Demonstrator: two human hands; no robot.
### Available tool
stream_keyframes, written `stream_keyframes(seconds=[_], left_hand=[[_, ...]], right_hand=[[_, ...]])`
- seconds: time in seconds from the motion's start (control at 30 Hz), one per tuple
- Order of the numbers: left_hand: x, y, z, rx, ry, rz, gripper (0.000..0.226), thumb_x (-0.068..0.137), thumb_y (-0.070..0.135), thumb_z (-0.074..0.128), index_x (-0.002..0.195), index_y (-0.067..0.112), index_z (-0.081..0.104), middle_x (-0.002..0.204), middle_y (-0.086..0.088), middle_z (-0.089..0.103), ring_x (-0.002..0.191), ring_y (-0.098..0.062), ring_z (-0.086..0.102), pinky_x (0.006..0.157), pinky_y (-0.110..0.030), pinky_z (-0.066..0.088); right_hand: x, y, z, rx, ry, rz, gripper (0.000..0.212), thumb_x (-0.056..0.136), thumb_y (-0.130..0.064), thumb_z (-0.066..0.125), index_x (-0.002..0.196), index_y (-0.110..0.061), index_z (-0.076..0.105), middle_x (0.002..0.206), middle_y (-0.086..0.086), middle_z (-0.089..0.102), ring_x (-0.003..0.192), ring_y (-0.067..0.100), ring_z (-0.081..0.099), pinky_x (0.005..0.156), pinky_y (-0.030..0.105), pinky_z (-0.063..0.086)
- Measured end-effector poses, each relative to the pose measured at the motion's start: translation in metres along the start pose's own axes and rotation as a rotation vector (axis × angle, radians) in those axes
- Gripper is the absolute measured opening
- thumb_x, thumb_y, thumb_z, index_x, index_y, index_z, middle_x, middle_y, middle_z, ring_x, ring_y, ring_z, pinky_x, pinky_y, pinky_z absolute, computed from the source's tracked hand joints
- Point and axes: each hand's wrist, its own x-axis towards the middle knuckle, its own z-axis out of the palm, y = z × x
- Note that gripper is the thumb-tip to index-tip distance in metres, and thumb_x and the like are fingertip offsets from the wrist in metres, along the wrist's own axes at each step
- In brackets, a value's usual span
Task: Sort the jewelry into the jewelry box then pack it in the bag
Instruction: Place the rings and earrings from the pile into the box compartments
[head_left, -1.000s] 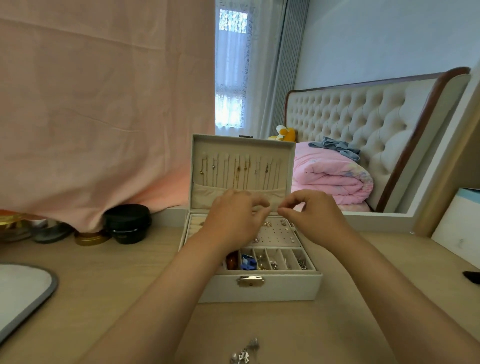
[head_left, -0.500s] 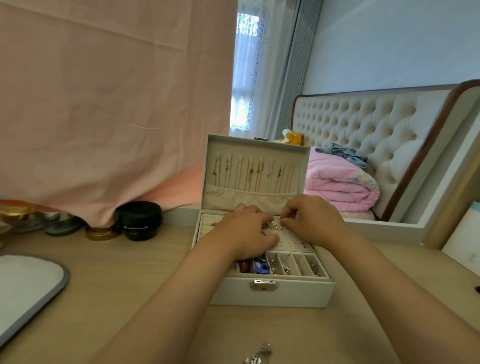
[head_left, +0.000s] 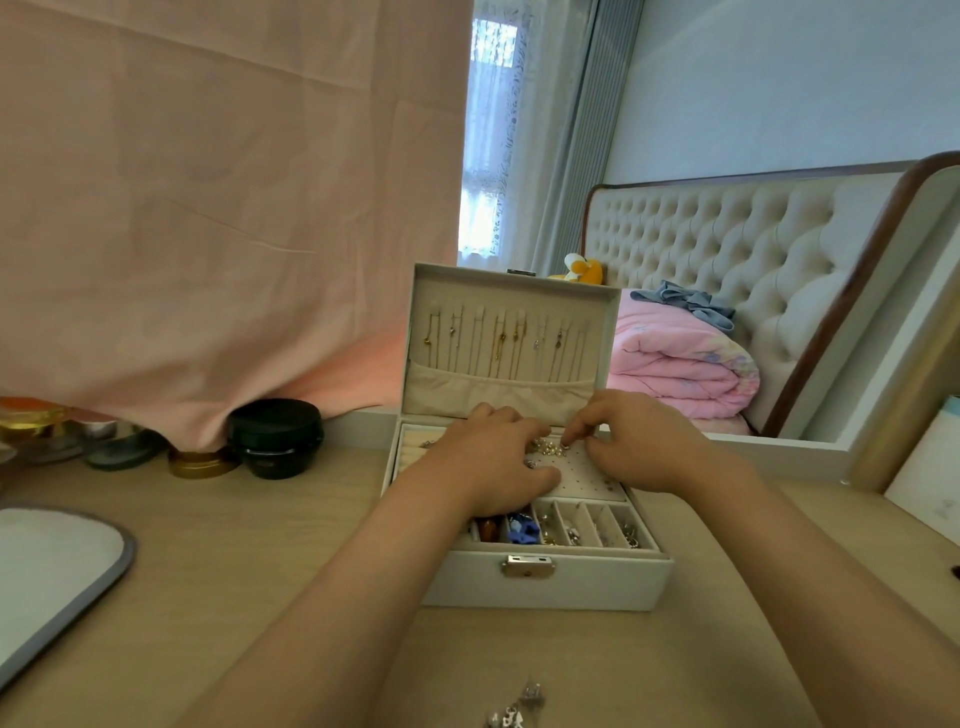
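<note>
We're over the open jewelry box (head_left: 545, 579) on the wooden desk (head_left: 234, 571), lid (head_left: 519, 291) upright with necklaces (head_left: 498, 340) hanging inside. Our left hand (head_left: 496, 462) lies on the perforated earring panel (head_left: 587, 470), fingers bent. Holding anything? We cannot tell. Our right hand (head_left: 641, 441) sits just beside it, forefinger and thumb drawn together on the cluster of small gold earrings (head_left: 550, 448); too tiny to see a grip. Loose silver pieces (head_left: 514, 713) lie on the desk in front of the box.
</note>
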Motion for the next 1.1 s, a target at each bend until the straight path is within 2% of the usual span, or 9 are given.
stream_keyframes(seconds=[0.2, 0.37, 0.53, 0.6, 0.67, 0.8, 0.93, 1.03, 1.1], left_hand=[[-0.003, 0.002, -0.003, -0.004, 0.013, 0.002, 0.06, 0.094, 0.054, 0.052, 0.15, 0.034, 0.04, 0.153, 0.004, 0.04, 0.139, -0.019, 0.031, 0.112, -0.043, 0.031], [-0.017, 0.012, -0.014, -0.12, 0.153, 0.023, 0.048, 0.095, 0.052, 0.055, 0.139, 0.034, 0.053, 0.142, 0.007, 0.049, 0.136, -0.014, 0.035, 0.111, -0.041, 0.035], [-0.051, 0.023, -0.025, -0.142, 0.244, 0.088, 0.022, 0.094, 0.048, 0.058, 0.107, 0.032, 0.066, 0.102, 0.017, 0.055, 0.102, -0.006, 0.05, 0.091, -0.033, 0.048], [-0.069, 0.023, -0.03, -0.132, 0.25, 0.104, 0.014, 0.092, 0.046, 0.062, 0.098, 0.034, 0.064, 0.096, 0.018, 0.054, 0.092, -0.001, 0.05, 0.08, -0.027, 0.046], [-0.089, 0.021, -0.034, -0.103, 0.239, 0.121, 0.012, 0.09, 0.046, 0.063, 0.094, 0.035, 0.061, 0.094, 0.019, 0.054, 0.087, 0.002, 0.049, 0.072, -0.023, 0.042], [-0.129, 0.017, -0.036, -0.046, 0.234, 0.139, 0.009, 0.09, 0.045, 0.061, 0.091, 0.036, 0.06, 0.091, 0.019, 0.055, 0.087, 0.002, 0.051, 0.074, -0.025, 0.047], [-0.161, 0.014, -0.024, -0.064, 0.201, 0.13, 0.003, 0.091, 0.042, 0.061, 0.092, 0.039, 0.06, 0.09, 0.021, 0.058, 0.084, 0.003, 0.052, 0.07, -0.02, 0.044], [-0.181, 0.01, -0.005, -0.097, 0.156, 0.096, 0.005, 0.093, 0.041, 0.059, 0.098, 0.042, 0.059, 0.093, 0.024, 0.059, 0.088, 0.005, 0.053, 0.072, -0.016, 0.045], [-0.19, 0.007, 0.005, -0.125, 0.156, 0.093, 0.009, 0.093, 0.039, 0.059, 0.1, 0.044, 0.059, 0.095, 0.025, 0.059, 0.091, 0.006, 0.053, 0.074, -0.015, 0.045]], right_hand=[[-0.006, 0.001, 0.001, 0.044, 0.065, -0.03, 0.025, 0.091, -0.024, 0.058, 0.101, -0.042, 0.071, 0.11, -0.016, 0.062, 0.101, 0.009, 0.059, 0.089, 0.038, 0.053], [-0.026, -0.009, -0.01, 0.126, 0.173, -0.085, 0.02, 0.09, -0.027, 0.061, 0.098, -0.042, 0.071, 0.101, -0.02, 0.061, 0.093, 0.001, 0.058, 0.083, 0.032, 0.051], [-0.067, -0.041, -0.022, 0.266, 0.076, -0.157, 0.02, 0.09, -0.024, 0.066, 0.086, -0.043, 0.07, 0.086, -0.022, 0.065, 0.073, -0.014, 0.055, 0.067, 0.019, 0.04], [-0.084, -0.054, -0.022, 0.286, 0.0, -0.171, 0.013, 0.091, -0.025, 0.067, 0.086, -0.036, 0.072, 0.079, -0.02, 0.065, 0.068, -0.013, 0.055, 0.063, 0.015, 0.038], [-0.097, -0.067, -0.019, 0.253, -0.039, -0.193, 0.008, 0.09, -0.028, 0.067, 0.091, -0.033, 0.074, 0.083, -0.019, 0.066, 0.071, -0.011, 0.055, 0.061, 0.011, 0.036], [-0.117, -0.084, -0.012, 0.262, -0.1, -0.213, 0.011, 0.09, -0.035, 0.068, 0.099, -0.034, 0.076, 0.089, -0.018, 0.066, 0.076, -0.01, 0.055, 0.064, 0.008, 0.037], [-0.134, -0.096, -0.007, 0.243, -0.201, -0.224, 0.018, 0.09, -0.024, 0.069, 0.103, -0.033, 0.077, 0.087, -0.023, 0.064, 0.074, -0.017, 0.054, 0.064, 0.002, 0.036], [-0.143, -0.1, 0.002, 0.211, -0.241, -0.226, 0.016, 0.091, -0.027, 0.069, 0.104, -0.034, 0.077, 0.097, -0.022, 0.067, 0.087, -0.007, 0.058, 0.075, 0.007, 0.04], [-0.148, -0.101, 0.008, 0.182, -0.252, -0.216, 0.013, 0.092, -0.032, 0.069, 0.103, -0.035, 0.076, 0.101, -0.021, 0.066, 0.092, -0.003, 0.058, 0.082, 0.017, 0.047]])
